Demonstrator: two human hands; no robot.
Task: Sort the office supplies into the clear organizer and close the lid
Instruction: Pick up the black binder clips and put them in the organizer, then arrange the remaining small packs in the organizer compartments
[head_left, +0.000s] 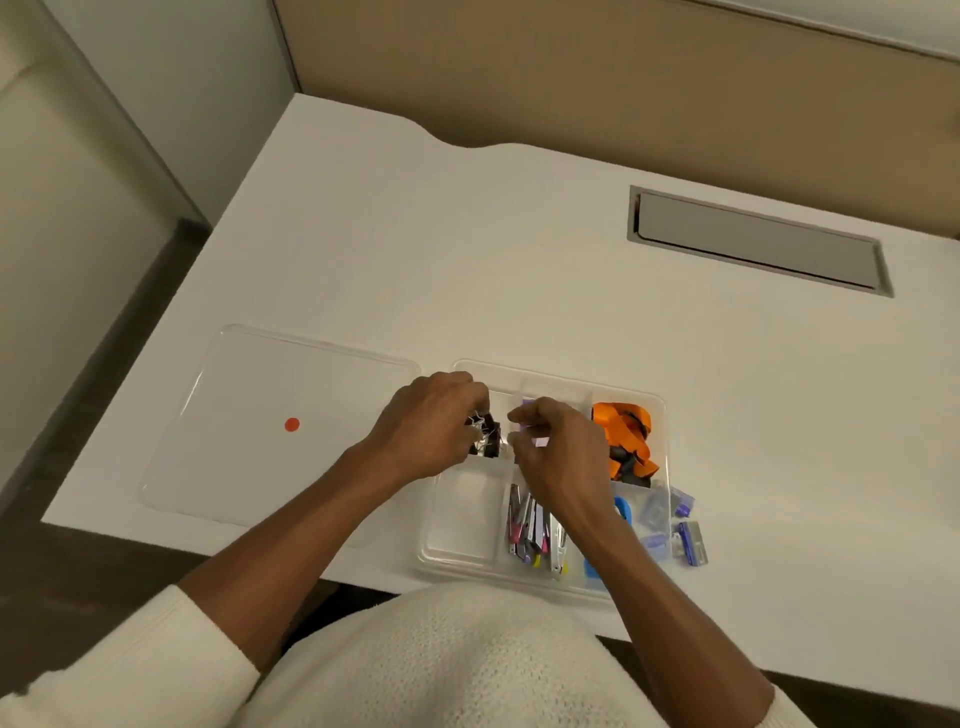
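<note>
- White desk (519, 270), wide and bare over its far half, with a grey recessed hatch (758, 240) set into the far right.
- Cream knit sweater (457, 660) filling the bottom edge, both sleeves pushed up the forearms.
- Clear lid (249, 395) off the box, lying flat on the desk to the left, just beside the organizer; small red dot sticker (292, 424) near its middle.
- Clear organizer (452, 525) open at the near edge of the desk, right of the lid, split into compartments.
- Left hand (428, 426) over the far-left compartment, fingers curled and bunched onto a cluster of black binder clips (488, 439) with silver wire handles.
- Right hand (563, 452) over the far-middle compartment, thumb and fingers pinched on a small pale purple piece (540, 441); too small to identify.
- Orange-and-black clips (626, 441) heaped in the far-right compartment.
- Bundle of slim metal tools with pink, purple and yellow ends (532, 530) lying lengthwise in the near-middle compartment.
- Near-left compartment (457, 514) showing only clear plastic.
- Blue item (623, 512) in the near-right compartment, partly hidden under the right wrist.
- Small clear boxes with purple contents (690, 540) at the organizer's right edge, resting on the desk just outside the wall.
</note>
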